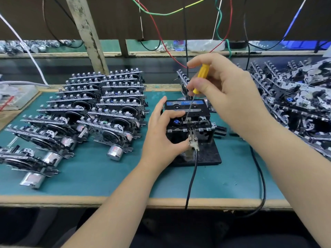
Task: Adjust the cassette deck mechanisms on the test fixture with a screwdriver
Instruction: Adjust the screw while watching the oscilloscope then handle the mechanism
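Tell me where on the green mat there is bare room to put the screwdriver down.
The bare green mat lies along the near edge, between the rows of cassette mechanisms on the left and the test fixture. Another patch lies right of the fixture's black cable. The far right is crowded by a heap of mechanisms.

View: one head-worn wide-angle camera, no second view to share with
Position: above the near edge of the counter [125,199], at the person's head
Facing: forward and down across the green mat toward the back wall and hanging wires
Nearness: close; both forearms enter from the bottom, left hand [161,133] and right hand [231,93] sit mid-frame
Centre: test fixture [206,154]
Edges: straight lines bow outward from lens distortion
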A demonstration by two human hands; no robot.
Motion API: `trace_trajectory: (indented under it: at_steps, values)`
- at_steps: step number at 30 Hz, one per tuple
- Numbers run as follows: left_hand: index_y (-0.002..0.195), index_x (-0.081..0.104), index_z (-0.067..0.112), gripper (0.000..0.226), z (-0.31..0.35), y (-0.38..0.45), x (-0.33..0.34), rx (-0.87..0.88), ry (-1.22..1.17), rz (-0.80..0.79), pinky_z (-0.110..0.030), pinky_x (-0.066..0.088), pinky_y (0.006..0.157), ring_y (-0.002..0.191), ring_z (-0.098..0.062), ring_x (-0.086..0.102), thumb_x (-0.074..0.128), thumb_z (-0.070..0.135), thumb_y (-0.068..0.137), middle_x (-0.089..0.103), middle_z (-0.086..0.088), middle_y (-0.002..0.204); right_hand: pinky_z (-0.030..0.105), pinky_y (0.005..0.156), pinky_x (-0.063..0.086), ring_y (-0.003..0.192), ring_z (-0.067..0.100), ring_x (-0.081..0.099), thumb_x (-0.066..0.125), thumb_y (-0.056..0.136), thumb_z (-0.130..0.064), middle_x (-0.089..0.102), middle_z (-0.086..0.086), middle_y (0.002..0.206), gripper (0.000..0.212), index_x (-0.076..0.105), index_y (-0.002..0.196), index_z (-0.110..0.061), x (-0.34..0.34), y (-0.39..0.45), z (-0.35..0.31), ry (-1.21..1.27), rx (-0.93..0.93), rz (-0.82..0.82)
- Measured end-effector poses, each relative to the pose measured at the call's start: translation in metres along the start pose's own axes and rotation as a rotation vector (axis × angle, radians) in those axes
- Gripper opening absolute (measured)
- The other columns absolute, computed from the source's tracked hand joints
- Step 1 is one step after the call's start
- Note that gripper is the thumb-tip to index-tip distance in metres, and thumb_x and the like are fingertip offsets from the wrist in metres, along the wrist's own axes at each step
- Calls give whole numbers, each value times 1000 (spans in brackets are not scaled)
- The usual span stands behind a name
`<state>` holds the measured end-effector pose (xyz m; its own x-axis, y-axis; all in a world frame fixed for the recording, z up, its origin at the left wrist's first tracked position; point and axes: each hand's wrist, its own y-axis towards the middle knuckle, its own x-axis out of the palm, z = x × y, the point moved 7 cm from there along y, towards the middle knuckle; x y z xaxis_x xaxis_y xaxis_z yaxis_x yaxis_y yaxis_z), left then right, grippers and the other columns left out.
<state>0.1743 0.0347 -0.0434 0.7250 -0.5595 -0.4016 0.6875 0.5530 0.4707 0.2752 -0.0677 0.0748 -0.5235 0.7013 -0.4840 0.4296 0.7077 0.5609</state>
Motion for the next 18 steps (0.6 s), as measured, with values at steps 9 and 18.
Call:
trace_trajectory:
  at_steps: [9, 18]
  values:
    - [111, 53, 55, 67, 0, 1, 0, 12, 14, -3, -19, 25, 111, 149, 2, 19, 91, 22, 68, 19, 19, 163, 37, 75, 49, 72, 20, 60, 66, 97, -18, 60, 1, 77, 27, 64, 124, -18, 4, -2, -9, -77, -57, 75]
    - [112, 58, 54, 59, -3, -2, -1, 86, -20, 41, -44, 41, 111, 149, -5, 27, 87, 44, 63, 17, 29, 161, 35, 86, 54, 86, 12, 71, 68, 94, -11, 74, -11, 87, 42, 67, 125, -39, 2, 11, -3, 18, 2, -28]
